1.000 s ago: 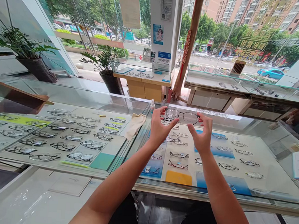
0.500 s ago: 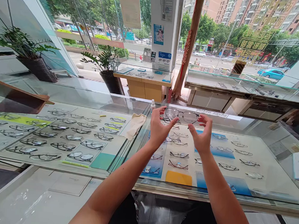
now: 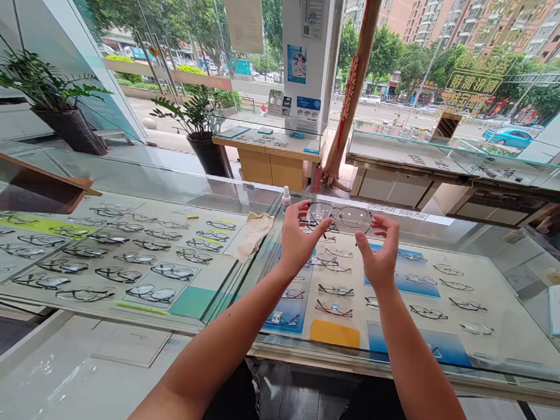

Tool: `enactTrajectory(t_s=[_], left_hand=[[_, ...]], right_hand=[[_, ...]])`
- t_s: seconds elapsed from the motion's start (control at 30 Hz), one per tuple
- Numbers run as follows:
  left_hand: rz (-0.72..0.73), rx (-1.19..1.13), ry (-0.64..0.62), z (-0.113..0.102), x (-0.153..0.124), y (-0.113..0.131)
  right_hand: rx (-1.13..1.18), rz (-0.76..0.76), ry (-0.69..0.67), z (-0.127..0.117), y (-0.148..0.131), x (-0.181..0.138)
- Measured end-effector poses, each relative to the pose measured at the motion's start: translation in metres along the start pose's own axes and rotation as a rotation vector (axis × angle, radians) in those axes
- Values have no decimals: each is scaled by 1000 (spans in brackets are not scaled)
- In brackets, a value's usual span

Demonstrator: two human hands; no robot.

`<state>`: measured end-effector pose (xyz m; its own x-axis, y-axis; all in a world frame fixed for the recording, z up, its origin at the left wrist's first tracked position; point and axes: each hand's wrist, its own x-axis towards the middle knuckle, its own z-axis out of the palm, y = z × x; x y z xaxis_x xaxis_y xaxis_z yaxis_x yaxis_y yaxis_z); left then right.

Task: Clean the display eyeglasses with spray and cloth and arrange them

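Observation:
A pair of thin dark-framed eyeglasses (image 3: 354, 217) is held up above the glass display counter, its lenses side by side. My left hand (image 3: 301, 238) grips its left end between thumb and fingers. At the other end, my right hand (image 3: 378, 251) pinches the frame near the hinge, with the thumb below. The temples are partly hidden by my fingers. Just beyond my left hand stands a small white spray bottle (image 3: 285, 199) on the counter. A cream cloth (image 3: 255, 233) lies left of my left hand.
Under the counter's glass top lie rows of eyeglasses (image 3: 335, 291) and a yellow card (image 3: 335, 333). A wooden board (image 3: 42, 182) juts in at the left. Farther off are a potted plant (image 3: 210, 155), a tree trunk (image 3: 338, 150) and another glass showcase (image 3: 397, 156).
The eyeglasses have tilted slightly, showing the lenses more fully. My right hand has shifted a touch to the right; my left hand is nearly still.

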<state>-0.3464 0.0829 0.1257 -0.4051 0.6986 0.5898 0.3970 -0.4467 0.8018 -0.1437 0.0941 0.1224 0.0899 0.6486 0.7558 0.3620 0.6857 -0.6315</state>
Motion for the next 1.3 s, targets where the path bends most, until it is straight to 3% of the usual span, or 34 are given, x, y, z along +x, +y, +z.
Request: enactTrajectory(t_s=[0.2,0.3,0.87,1.07,1.3], left_hand=[[335,124,101,-2,-2,4],[405,146,128,-3,-2,6],[346,201,240,-4,-2,7],[328,122,150,-4,-1,10],[323,43,123,-4,2,4]], right_hand=[[128,131,-18,0,-1,2],[160,191,-22,-1,-2,2],[219,345,-110,1,5,4],[278,374,-69,-1,5,4],[261,287,-21,-4,1,4]])
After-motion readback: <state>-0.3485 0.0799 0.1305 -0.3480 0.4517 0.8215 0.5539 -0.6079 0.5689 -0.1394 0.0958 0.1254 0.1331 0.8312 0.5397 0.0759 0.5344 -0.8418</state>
